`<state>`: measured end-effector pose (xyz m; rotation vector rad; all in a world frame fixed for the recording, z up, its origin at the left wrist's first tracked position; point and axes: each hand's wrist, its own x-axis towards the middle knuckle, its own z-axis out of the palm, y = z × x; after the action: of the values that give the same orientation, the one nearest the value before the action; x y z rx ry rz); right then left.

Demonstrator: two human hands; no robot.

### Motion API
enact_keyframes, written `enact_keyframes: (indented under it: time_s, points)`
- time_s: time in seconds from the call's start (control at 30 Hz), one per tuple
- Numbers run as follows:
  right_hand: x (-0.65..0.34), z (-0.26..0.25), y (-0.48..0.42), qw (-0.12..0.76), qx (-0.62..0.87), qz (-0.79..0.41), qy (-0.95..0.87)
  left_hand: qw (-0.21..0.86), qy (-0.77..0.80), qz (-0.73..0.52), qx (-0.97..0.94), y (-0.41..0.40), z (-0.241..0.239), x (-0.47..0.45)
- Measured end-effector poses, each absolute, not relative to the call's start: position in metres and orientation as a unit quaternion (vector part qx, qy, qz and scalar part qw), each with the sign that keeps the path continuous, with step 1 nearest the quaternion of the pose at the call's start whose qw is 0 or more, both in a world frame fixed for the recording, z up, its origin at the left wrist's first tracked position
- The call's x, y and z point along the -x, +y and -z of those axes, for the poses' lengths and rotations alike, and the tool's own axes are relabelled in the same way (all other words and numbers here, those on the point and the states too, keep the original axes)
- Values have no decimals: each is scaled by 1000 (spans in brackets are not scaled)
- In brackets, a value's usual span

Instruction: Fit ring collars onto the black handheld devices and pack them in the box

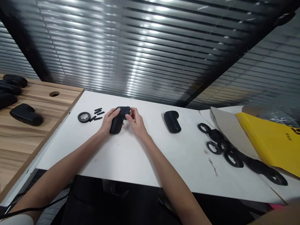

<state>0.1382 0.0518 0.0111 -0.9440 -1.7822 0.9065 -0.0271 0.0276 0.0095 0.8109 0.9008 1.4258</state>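
Note:
My left hand and my right hand both grip a black plastic handle-shaped part just above the white table. The left fingers wrap its left side. The right fingertips pinch its upper right end. To the left on the white table lie a black ring and a few small black pins. A second black handle part rests to the right of my hands.
Several black rings lie in a row at the right, beside a yellow envelope on paper. A wooden table at the left carries several black handle parts. Window blinds stand behind.

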Motion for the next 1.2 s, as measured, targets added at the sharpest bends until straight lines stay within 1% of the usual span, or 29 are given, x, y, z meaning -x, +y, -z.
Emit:
enact_keyframes:
  time_s: [0.2,0.4,0.67,0.83,1.03,1.13,1.2]
  points:
    - [-145,-10,56,431,359,-364,-743,589,390,-612,-355,27,-11,27]
    - [-154,-9,58,411,337,-288,-797,624,384,-582,-354,28,-12,29]
    - [-156,5,64,423,320,-288,-797,583,404,-606,-360,27,-10,26]
    - [-151,4,60,437,328,-322,-773,567,408,-613,-369,26,-6,25]
    - [-136,0,51,456,351,-411,-707,502,426,-619,-428,16,-6,26]
    - [-130,2,52,450,333,-482,-674,436,426,-647,-458,12,-9,26]
    - [-127,4,54,421,312,-537,-661,367,419,-688,-465,11,-9,25]
